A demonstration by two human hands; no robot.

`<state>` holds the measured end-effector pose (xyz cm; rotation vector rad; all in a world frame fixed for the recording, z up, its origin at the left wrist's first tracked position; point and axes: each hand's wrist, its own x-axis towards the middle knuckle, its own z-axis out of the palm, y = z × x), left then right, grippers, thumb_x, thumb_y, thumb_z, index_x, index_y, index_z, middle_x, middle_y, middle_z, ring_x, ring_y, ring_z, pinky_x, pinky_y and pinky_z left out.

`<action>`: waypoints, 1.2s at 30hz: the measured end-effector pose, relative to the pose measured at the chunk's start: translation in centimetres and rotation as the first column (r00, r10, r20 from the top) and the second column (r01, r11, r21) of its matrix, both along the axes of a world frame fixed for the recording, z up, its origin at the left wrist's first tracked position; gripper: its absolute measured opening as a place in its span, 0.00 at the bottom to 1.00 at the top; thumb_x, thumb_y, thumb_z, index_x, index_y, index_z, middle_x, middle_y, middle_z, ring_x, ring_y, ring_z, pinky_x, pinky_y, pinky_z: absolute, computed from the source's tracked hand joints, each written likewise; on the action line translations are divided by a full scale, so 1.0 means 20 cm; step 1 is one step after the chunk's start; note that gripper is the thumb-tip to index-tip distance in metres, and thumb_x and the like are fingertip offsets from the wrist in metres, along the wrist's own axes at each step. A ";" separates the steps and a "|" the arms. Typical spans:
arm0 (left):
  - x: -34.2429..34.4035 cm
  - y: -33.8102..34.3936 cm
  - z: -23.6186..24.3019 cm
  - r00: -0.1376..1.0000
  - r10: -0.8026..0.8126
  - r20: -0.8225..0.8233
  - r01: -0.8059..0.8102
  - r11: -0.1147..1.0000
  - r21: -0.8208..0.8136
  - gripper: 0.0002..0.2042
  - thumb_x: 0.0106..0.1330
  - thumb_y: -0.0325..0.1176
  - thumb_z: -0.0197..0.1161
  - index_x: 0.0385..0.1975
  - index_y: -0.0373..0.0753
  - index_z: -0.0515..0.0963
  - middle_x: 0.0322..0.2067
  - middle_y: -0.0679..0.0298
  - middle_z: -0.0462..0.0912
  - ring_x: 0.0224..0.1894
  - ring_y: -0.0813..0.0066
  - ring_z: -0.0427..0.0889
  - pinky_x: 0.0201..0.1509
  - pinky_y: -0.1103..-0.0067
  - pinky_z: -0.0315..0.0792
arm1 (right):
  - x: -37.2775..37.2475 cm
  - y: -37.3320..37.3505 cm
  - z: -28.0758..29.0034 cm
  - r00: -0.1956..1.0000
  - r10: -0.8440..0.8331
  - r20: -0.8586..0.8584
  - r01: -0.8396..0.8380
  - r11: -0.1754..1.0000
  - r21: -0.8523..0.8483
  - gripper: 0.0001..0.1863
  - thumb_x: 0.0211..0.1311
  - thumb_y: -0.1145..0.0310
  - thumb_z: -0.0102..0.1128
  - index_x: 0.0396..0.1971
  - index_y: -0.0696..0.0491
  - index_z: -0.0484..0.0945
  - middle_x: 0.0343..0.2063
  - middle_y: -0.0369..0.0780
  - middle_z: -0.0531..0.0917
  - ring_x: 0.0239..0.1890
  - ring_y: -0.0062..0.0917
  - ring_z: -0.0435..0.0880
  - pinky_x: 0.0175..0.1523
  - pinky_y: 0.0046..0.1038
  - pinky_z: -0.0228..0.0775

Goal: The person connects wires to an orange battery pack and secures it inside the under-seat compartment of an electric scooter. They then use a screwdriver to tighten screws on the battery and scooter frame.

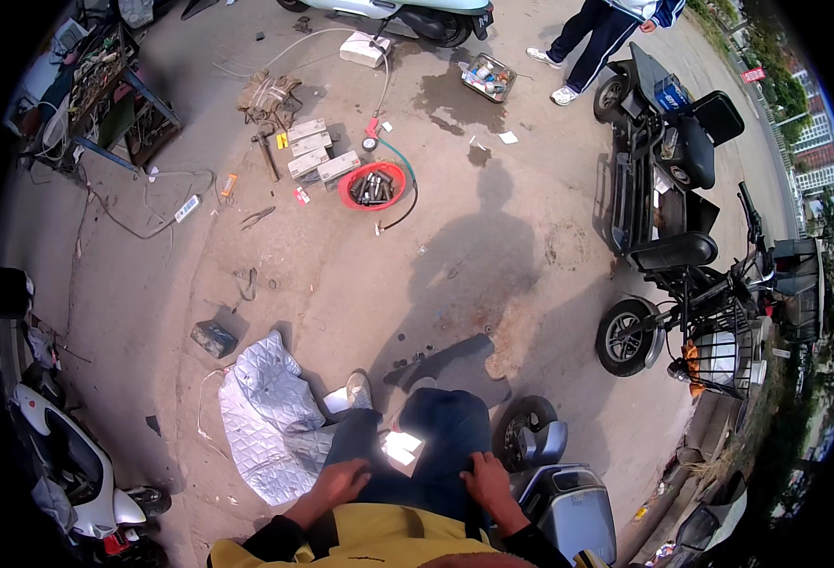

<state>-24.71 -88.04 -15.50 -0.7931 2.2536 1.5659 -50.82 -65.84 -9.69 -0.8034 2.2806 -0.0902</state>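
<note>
I am seated with my knees bent. My left hand (339,481) rests on my left thigh, fingers loosely laid on the dark trousers and holding nothing. On the right thigh lies my right hand (491,485), its fingers slightly bent and apart, also with nothing in it. A silver quilted cover (263,417) is spread on the ground beside my left leg and partly over it. Bright white paper (401,447) shows between my legs. Close to my right leg stand a black wheel (523,428) and a grey scooter body (573,506).
A red basin (400,197) of dark metal pieces, stacked boxes (309,144), pliers (257,218) and a hammer (266,157) lie ahead. A dark block (213,338) sits left. Three-wheeler (668,251) at right, workbench (114,118) far left, another person (599,38) at the back.
</note>
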 end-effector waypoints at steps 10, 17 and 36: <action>-1.31 -0.39 -0.34 0.970 0.227 0.087 -0.208 0.959 -0.190 0.10 0.69 0.41 0.64 0.39 0.41 0.81 0.30 0.48 0.86 0.35 0.44 0.86 0.40 0.56 0.78 | -1.43 -0.44 -0.22 0.999 0.010 0.047 -0.008 0.999 -0.039 0.10 0.61 0.63 0.64 0.37 0.54 0.81 0.39 0.52 0.82 0.44 0.49 0.83 0.49 0.47 0.75; -2.51 -0.79 0.19 0.994 0.050 0.099 -0.034 0.988 -0.150 0.10 0.74 0.41 0.56 0.45 0.43 0.77 0.30 0.46 0.85 0.34 0.40 0.83 0.39 0.53 0.76 | -2.24 -0.54 -0.18 0.942 -0.074 0.326 0.049 0.995 0.084 0.17 0.56 0.62 0.71 0.43 0.56 0.83 0.40 0.51 0.85 0.44 0.49 0.84 0.50 0.44 0.76; -4.17 -1.99 0.13 0.994 0.015 0.105 -0.078 0.767 0.636 0.16 0.72 0.42 0.57 0.44 0.35 0.82 0.43 0.49 0.86 0.48 0.52 0.85 0.52 0.66 0.75 | -4.33 -2.22 0.33 0.383 -0.438 0.813 0.332 0.887 0.321 0.13 0.69 0.71 0.60 0.49 0.61 0.82 0.46 0.40 0.84 0.50 0.26 0.82 0.57 0.28 0.71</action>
